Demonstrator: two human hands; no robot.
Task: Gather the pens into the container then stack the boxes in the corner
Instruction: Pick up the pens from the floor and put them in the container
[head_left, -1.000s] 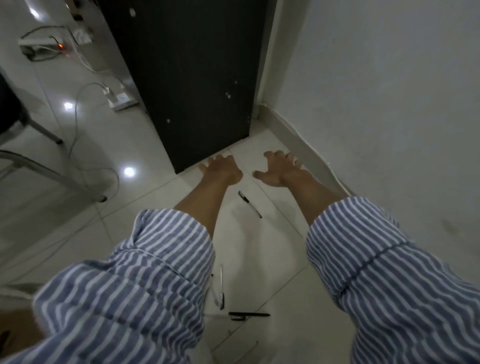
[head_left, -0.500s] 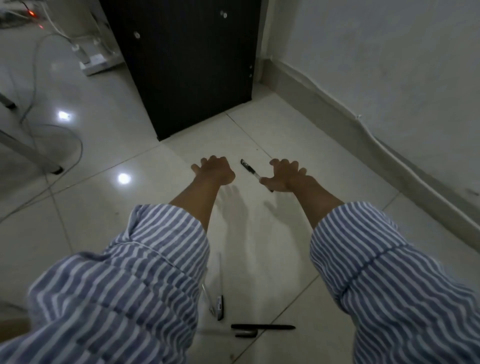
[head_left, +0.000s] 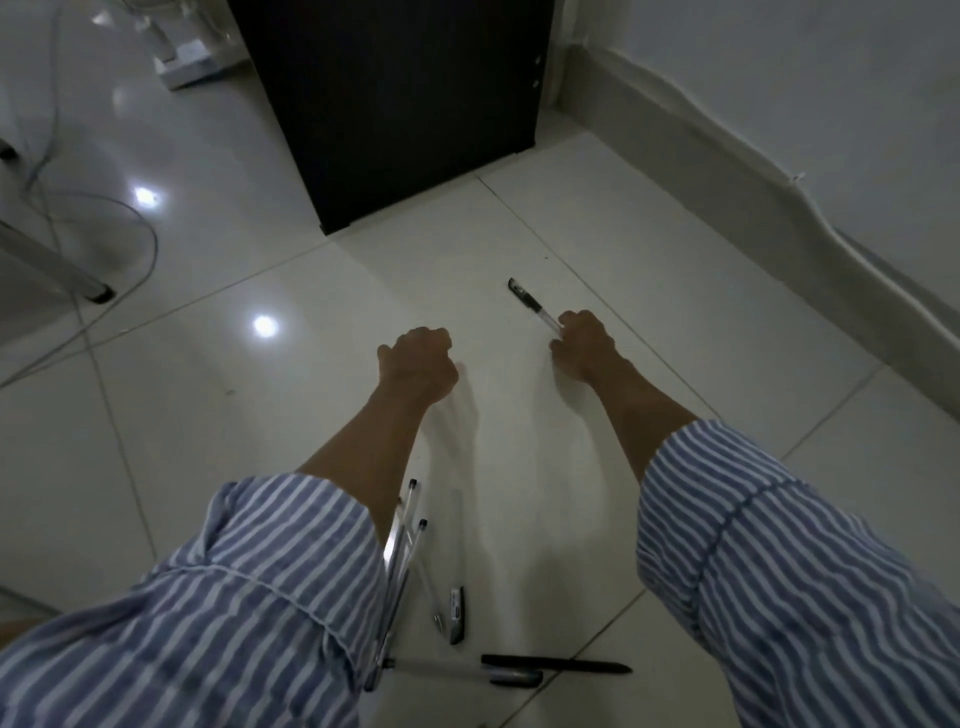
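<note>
A clear pen with a black cap (head_left: 531, 305) lies on the white tiled floor (head_left: 649, 291), and my right hand (head_left: 584, 344) has its fingers closed around the pen's near end. My left hand (head_left: 418, 364) is curled into a fist beside it, with nothing in it. Several more pens lie near my left sleeve: clear ones with black caps (head_left: 408, 535), a short one (head_left: 457, 613), an all-black pen (head_left: 556, 664) and a capped clear pen (head_left: 467, 673). No container or boxes are in view.
A dark cabinet (head_left: 405, 104) stands ahead. The wall skirting (head_left: 779, 208) runs along the right. A metal chair leg (head_left: 57, 270), loose cables (head_left: 104, 312) and a white power strip (head_left: 187, 52) are at the left.
Both hands drew back from the cabinet toward me. My right hand came down onto the pen and closed on its end; my left hand went from spread fingers to a fist.
</note>
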